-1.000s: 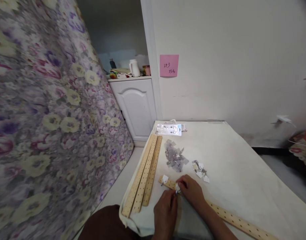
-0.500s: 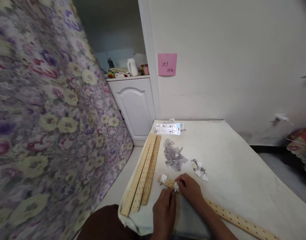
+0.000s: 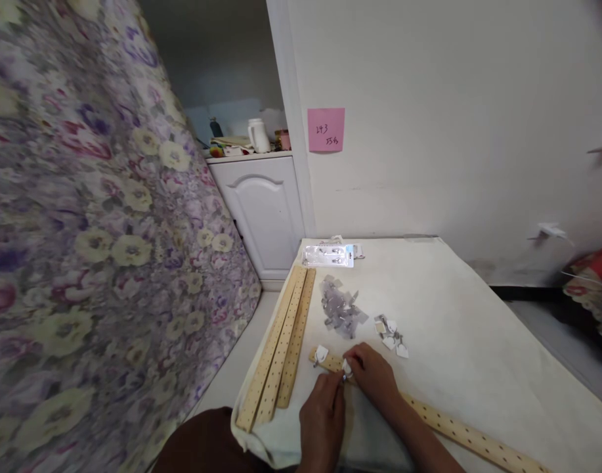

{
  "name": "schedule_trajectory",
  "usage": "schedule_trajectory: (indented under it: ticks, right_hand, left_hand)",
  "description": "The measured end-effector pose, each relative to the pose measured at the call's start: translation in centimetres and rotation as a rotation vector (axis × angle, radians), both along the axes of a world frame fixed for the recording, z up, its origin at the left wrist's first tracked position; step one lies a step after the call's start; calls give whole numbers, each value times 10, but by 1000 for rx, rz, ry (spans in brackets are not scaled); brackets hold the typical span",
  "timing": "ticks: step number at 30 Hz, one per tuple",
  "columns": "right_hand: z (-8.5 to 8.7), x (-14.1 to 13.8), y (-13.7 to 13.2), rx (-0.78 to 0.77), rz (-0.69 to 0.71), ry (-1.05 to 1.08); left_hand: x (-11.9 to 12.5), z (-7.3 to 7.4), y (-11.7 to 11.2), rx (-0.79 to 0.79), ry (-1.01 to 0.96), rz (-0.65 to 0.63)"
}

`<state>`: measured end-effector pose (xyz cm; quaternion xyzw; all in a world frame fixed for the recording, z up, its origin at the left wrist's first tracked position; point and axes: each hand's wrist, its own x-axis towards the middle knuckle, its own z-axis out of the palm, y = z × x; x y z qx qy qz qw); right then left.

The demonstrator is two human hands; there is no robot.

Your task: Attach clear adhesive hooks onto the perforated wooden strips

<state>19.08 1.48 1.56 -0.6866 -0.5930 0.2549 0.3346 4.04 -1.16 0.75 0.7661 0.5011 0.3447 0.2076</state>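
My left hand (image 3: 325,407) and my right hand (image 3: 372,373) meet over a long, thin wooden strip with rows of holes (image 3: 453,427). Pinched between their fingertips is a small white piece with a shiny metal part (image 3: 347,369); its exact kind is too small to make out. The fingers of both hands are closed, and my right hand partly covers the strip. A similar white piece with metal (image 3: 321,353) sits at the strip's left end. Several more white pieces with metal parts (image 3: 398,343) lie loose beyond my right hand.
Three perforated wooden strips (image 3: 281,348) lie along the left edge of the cloth-covered table (image 3: 478,341). A heap of greyish translucent pieces with metal bits (image 3: 340,305) is at centre. Clear packaging (image 3: 327,255) lies at the back. A floral curtain (image 3: 108,230) hangs left.
Both hands stay at the same spot on the strip, with only slight finger movement around the white piece. The view has shifted a little.
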Motion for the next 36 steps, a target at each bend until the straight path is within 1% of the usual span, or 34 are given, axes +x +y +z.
schedule_trajectory:
  ticks: [8,17,29,36]
  right_hand:
    - [-3,1,-1,13,12,-4]
    - [1,8,-3,-34,101,45]
    - [-3,8,0,-78,88,53]
    - [-5,7,2,-67,107,61]
  left_hand:
    - [0,1,1,5,22,4]
    - [0,-1,2,-22,53,1]
    - [2,3,0,49,58,22]
    - [3,5,1,23,101,36]
